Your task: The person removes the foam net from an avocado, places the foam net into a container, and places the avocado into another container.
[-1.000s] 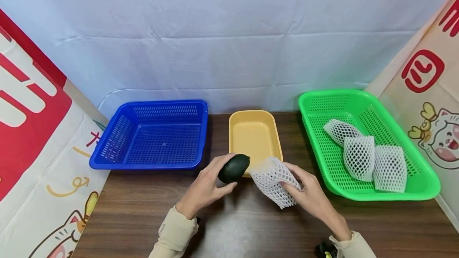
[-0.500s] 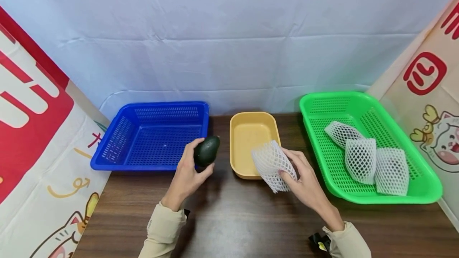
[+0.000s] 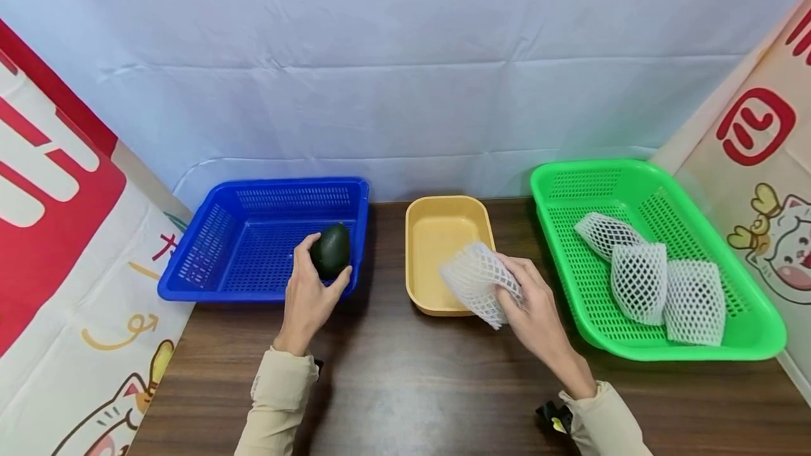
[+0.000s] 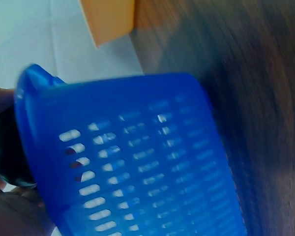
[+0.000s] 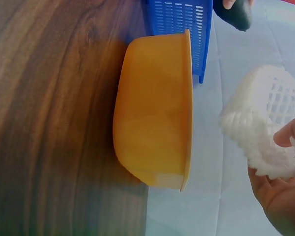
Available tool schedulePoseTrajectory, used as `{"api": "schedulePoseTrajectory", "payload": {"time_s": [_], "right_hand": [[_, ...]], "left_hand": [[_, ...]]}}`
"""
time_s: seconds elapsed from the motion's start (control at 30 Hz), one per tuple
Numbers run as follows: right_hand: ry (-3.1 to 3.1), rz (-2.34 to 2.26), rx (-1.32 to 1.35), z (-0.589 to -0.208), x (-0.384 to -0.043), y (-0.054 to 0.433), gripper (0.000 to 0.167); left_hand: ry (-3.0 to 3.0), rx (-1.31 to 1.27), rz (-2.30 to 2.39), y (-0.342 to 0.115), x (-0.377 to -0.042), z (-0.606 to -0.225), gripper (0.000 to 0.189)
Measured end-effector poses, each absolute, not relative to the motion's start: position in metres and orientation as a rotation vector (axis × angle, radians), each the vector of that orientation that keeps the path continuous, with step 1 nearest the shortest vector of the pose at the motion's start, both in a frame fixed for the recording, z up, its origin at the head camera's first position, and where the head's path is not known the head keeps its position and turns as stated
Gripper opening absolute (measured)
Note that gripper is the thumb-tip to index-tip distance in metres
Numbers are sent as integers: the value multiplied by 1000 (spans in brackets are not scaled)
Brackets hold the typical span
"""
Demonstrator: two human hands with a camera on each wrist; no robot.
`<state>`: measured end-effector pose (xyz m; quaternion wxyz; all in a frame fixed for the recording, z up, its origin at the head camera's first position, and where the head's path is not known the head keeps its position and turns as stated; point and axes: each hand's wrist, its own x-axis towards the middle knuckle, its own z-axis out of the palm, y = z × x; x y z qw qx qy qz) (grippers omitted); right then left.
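My left hand (image 3: 305, 305) grips a dark green avocado (image 3: 332, 250), thumb on one side and fingers on the other. It holds the fruit over the right front corner of the blue basket (image 3: 253, 295). In the left wrist view the basket's slotted wall (image 4: 132, 98) hides part of the avocado (image 4: 9, 147). Between the fingers and thumb of my right hand (image 3: 538, 315) is a white foam fruit net (image 3: 478, 279), above the right front edge of the yellow tub (image 3: 413, 259). Its hollow mesh shows in the right wrist view, over the hand (image 5: 280, 196).
On the right, a green basket (image 3: 633, 349) contains several white foam net sleeves, including one lying slanted (image 3: 608, 234) at the back. The brown wooden table (image 3: 405, 385) runs in front of the containers. A pale cloth (image 3: 405, 90) hangs behind.
My left hand has carried the avocado leftward from beside the net to over the blue basket. My right hand has shifted slightly up and left with the foam net.
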<state>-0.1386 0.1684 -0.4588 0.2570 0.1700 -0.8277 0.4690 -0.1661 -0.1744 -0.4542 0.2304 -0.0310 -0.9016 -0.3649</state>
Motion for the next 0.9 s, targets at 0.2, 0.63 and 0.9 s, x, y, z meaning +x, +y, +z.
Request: {"api": "schedulePoseTrajectory", "payload": {"time_s": [0.2,0.63,0.9], "right_hand": [[-2119,1305,464,-461,-144,159,52],[-2110,1200,599,-470,-156,143,46],[-2345,1007,649,-485,-157,140,49]], "left_hand": [[-2515,5,-905,-177,-173,-465,76],[-2732,71,-798,-176,-183,-458,72],[-2838,130,-776,-178,-183,-456,70]]}}
